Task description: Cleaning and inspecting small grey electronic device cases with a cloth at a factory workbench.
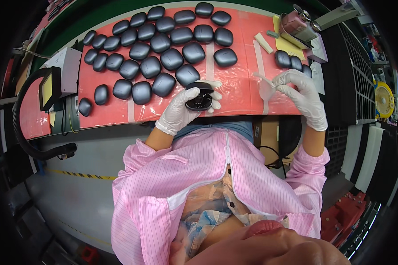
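Note:
My left hand (180, 109), in a white glove, is closed around a dark earbud charging case (200, 98) near the table's front edge. Its lid stands up and its glossy black inside faces me. Over the right part of the table, my gloved right hand (304, 98) pinches a thin, whitish, limp piece of cloth or film (266, 90) between thumb and fingers. What exactly it is made of I cannot tell. Many closed dark grey cases (160, 43) lie in loose rows to the left and beyond my left hand.
The table (239, 84) has a red covering under clear plastic. Three more cases (282, 59) lie beyond my right hand, near a tray with metal-capped bottles (295, 24) and a pale strip (263, 43). At left stand a grey box (68, 70) and a black flexible hose (20, 115).

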Motion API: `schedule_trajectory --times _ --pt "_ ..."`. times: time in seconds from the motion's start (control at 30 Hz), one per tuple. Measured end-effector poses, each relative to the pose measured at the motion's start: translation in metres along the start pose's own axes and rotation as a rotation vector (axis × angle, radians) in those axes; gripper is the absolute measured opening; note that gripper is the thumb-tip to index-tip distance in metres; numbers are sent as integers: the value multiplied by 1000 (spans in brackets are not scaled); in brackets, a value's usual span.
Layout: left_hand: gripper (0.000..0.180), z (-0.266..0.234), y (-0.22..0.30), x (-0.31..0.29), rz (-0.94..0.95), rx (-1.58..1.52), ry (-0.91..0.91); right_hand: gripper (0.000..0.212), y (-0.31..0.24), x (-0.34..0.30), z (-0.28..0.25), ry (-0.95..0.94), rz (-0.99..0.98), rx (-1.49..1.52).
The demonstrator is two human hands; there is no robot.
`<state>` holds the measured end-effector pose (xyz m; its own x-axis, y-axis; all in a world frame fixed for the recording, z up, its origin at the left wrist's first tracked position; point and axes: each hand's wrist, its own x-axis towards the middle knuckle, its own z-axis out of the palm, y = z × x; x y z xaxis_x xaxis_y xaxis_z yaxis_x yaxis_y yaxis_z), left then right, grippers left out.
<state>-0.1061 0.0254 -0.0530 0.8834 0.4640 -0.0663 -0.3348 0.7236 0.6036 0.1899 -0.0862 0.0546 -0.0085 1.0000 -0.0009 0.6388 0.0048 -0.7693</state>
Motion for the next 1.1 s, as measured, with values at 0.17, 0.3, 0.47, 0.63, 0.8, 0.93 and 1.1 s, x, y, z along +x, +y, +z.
schedule_trajectory --times 0.17,0.3,0.47,0.63,0.8,0.93,1.1 --pt "77 4 3 6 -46 15 -93 11 18 49 24 -43 -112 -391" --pt "65 -11 -5 2 -16 -95 -114 19 34 57 70 409 -224 -507" --pt "61 -15 -11 0 -17 -145 -171 26 15 34 113 521 -151 -582" --pt "62 -5 -2 -11 -58 -164 -95 17 15 35 115 498 -214 -585" --pt "80 -1 28 -60 -59 36 -157 14 38 40 103 445 -186 -574" --pt "87 -74 40 -152 16 97 17 15 32 37 103 431 -218 -616" --pt "42 -227 60 -256 790 -614 1030 17 4 31 107 528 -301 -705"
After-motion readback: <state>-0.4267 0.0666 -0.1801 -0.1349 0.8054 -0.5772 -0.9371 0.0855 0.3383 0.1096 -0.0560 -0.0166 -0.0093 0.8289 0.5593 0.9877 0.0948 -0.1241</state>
